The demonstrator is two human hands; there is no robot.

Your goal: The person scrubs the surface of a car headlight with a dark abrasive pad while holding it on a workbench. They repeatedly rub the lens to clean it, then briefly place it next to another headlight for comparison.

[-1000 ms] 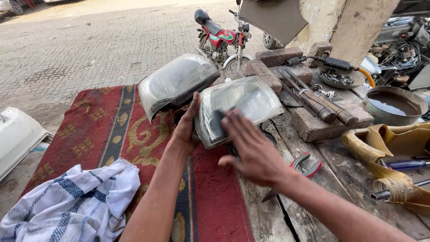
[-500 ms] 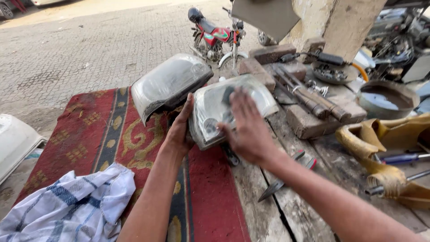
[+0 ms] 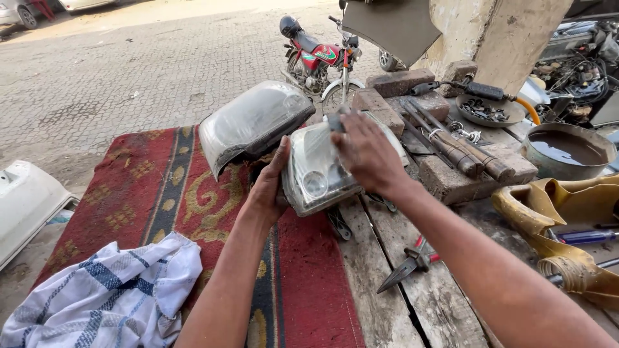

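A clear car headlight [image 3: 316, 177] rests tilted at the edge of a wooden workbench [image 3: 387, 303]. My left hand [image 3: 271, 187] grips its left rim from below. My right hand [image 3: 367, 151] lies flat on the upper part of the lens, its fingertips pressing a small dark pad [image 3: 334, 122] against the glass. A second, cloudy headlight [image 3: 251, 122] sits just behind and to the left, on a red patterned rug [image 3: 155, 193].
A white-and-blue checked cloth [image 3: 109, 296] lies on the rug near me. Red-handled pliers [image 3: 412, 261] lie on the bench. Bricks [image 3: 451, 174], metal rods, a bowl of dark water [image 3: 567, 148] and a yellow plastic part [image 3: 554, 212] crowd the right. A motorcycle [image 3: 316, 58] stands behind.
My right hand has slid up the lens from its lower right part to the top edge, pad under the fingers. The left hand keeps its hold on the rim.
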